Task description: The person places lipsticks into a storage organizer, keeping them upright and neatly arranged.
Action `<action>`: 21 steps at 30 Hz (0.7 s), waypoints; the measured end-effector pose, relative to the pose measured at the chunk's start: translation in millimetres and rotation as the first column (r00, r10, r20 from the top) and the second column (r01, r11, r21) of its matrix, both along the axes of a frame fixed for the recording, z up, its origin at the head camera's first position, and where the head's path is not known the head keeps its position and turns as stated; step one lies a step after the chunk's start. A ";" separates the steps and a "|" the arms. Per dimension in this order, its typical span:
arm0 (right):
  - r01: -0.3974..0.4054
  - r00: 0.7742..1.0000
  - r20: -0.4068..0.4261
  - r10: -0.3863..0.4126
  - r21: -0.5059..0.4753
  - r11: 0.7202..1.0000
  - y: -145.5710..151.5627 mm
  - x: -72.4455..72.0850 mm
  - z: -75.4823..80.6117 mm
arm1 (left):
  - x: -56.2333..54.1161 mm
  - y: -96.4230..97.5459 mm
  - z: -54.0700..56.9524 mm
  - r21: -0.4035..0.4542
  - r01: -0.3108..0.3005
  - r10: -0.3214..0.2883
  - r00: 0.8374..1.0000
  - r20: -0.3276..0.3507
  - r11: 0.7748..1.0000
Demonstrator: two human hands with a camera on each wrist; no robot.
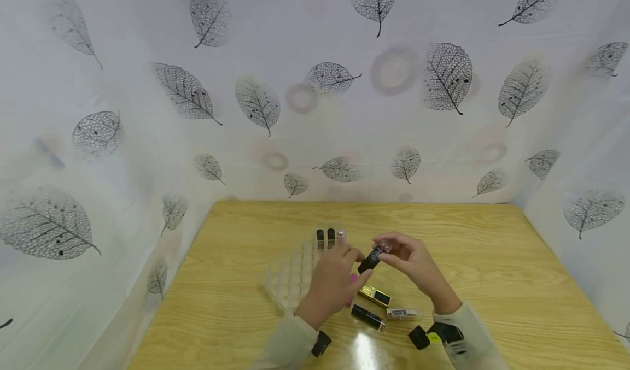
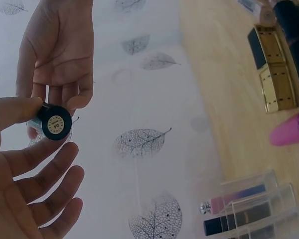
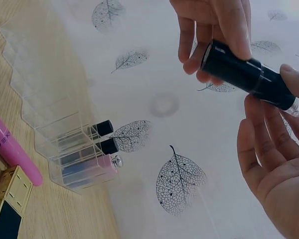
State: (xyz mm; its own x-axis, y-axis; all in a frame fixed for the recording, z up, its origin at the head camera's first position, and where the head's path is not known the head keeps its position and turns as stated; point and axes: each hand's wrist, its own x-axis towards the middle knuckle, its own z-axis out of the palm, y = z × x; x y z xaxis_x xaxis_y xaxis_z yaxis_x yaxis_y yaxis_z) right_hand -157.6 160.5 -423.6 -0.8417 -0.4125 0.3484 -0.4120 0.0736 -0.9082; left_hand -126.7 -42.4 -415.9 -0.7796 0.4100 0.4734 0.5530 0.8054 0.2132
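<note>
A black lipstick tube [image 1: 370, 259] with a clear, faceted end is held tilted between both hands above the table. My left hand [image 1: 331, 282] pinches its base end between thumb and fingers. At the faceted end, my right hand [image 1: 412, 262] grips with thumb and fingertips. The left wrist view shows a round pale label [image 2: 56, 124] on the base, facing that camera. In the right wrist view the tube's long black body [image 3: 234, 69] shows a thin seam between the two hands.
Left of the hands stands a clear stepped lipstick organizer [image 1: 280, 291], with two black-capped lipsticks and a pink lipstick [image 3: 92, 169] in its back row. Near the hands lie a pink tube [image 3: 15, 149], a gold lipstick [image 1: 375, 295], another black lipstick [image 1: 367, 316] and a clear-and-white lipstick [image 1: 403, 313].
</note>
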 end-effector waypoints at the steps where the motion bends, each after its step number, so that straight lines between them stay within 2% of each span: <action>1: -0.003 1.000 0.002 0.003 0.003 1.000 -1.0 0.0 0.2 | 0.5 1.0 -0.4 0.001 0.004 -0.004 1.000 0.001 1.000; 8: -0.015 1.000 0.005 0.015 0.022 1.000 -7.5 0.8 2.2 | 1.2 8.4 -6.4 0.053 0.019 -0.018 1.000 -0.018 0.998; 15: -0.066 0.997 0.030 0.067 -0.049 0.997 -9.9 -0.5 1.7 | 1.8 14.2 -10.8 0.121 -0.018 0.023 0.999 -0.035 0.992; 21: -0.055 0.997 0.046 0.058 -0.051 0.997 -9.8 -0.4 2.3 | 3.0 17.9 -9.6 0.162 -0.059 0.062 0.998 -0.013 0.985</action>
